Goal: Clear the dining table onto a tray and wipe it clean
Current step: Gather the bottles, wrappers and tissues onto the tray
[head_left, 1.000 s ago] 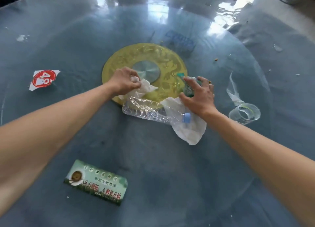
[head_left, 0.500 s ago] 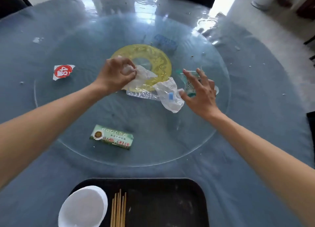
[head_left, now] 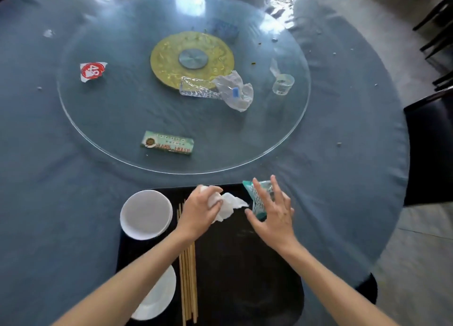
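Observation:
A black tray (head_left: pixel 245 276) lies at the near edge of the round table (head_left: pixel 49 191). Over the tray's far end, my left hand (head_left: pixel 198 213) is closed on a crumpled white napkin (head_left: pixel 229 205). My right hand (head_left: pixel 274 213) holds a small green-and-white packet (head_left: pixel 257 198) between thumb and spread fingers, just above the tray's far right corner. On the glass turntable (head_left: pixel 110 119) lie a crushed clear bottle (head_left: pixel 198 90) with a blue cap, a clear plastic wrapper (head_left: pixel 235 90), a clear plastic cup (head_left: pixel 282 83), a green card (head_left: pixel 168 143) and a red "48" tag (head_left: pixel 93 71).
On the tray are a white bowl (head_left: pixel 145 214), a white plate (head_left: pixel 159 298) and several wooden chopsticks (head_left: pixel 188 276). A yellow disc (head_left: pixel 169 53) marks the turntable's centre. Small scraps dot the blue cloth. Dark chairs (head_left: pixel 429 154) stand at the right.
Both hands have come back from the turntable's centre to the tray, the left carrying the napkin and the right carrying the green packet. The bottle and wrapper stay on the glass.

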Demonstrator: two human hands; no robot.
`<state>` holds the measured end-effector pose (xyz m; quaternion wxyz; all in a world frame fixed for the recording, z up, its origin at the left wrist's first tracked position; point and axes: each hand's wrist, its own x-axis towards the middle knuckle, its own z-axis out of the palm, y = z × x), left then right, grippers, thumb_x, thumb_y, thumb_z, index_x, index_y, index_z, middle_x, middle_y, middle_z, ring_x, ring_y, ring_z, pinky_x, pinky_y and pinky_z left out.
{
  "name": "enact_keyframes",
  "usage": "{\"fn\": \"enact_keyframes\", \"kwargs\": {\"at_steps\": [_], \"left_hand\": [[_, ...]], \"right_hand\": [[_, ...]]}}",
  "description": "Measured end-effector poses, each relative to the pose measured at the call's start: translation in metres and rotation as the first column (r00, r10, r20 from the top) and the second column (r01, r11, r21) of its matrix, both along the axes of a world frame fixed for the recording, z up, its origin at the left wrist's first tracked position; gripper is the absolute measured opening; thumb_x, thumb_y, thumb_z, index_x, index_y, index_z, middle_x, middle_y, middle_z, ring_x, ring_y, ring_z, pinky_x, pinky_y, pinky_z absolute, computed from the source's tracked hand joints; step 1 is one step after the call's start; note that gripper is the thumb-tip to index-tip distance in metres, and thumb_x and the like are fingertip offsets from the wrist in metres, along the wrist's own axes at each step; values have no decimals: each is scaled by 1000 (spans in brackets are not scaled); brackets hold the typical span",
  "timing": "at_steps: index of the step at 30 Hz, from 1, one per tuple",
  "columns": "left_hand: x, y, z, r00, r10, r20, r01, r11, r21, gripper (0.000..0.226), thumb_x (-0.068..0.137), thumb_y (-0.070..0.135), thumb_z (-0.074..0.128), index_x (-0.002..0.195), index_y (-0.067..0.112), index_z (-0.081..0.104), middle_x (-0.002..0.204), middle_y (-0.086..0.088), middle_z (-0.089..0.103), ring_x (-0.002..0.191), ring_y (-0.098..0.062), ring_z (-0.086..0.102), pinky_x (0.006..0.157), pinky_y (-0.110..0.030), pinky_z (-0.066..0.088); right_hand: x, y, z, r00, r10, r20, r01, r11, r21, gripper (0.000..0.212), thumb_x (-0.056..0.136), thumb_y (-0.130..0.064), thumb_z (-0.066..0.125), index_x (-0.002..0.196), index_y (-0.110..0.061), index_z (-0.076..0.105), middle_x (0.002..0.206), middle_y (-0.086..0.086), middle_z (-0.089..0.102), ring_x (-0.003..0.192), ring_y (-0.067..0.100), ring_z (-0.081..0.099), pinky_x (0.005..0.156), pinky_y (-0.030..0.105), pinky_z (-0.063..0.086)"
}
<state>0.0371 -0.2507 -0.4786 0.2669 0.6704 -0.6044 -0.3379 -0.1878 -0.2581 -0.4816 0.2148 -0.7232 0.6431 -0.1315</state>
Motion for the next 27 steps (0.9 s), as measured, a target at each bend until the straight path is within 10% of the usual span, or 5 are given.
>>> {"fn": "enact_keyframes", "kwargs": {"at_steps": [13,27], "left_hand": [[-2,14,-15,885,-201,420,257,963,-80,69,81,49,73,145,38,51,143,-2,50,130,-24,45,88,-41,52],[0,-331,76,911,-12,412,63,992,-109,70,87,51,66,152,37,41,159,-7,32,143,-36,29,115,-46,33]], "right_hand": [[7,28,-18,999,-2,-50,9,992,128,85,80,-80,49,150,-69,2,172,-7,-10,155,31,4,114,59,21],[-45,-309,62,992,-121,37,126,975,-181,78,87,-60,68,154,-54,30,171,8,9,148,42,18,118,52,29]]}}
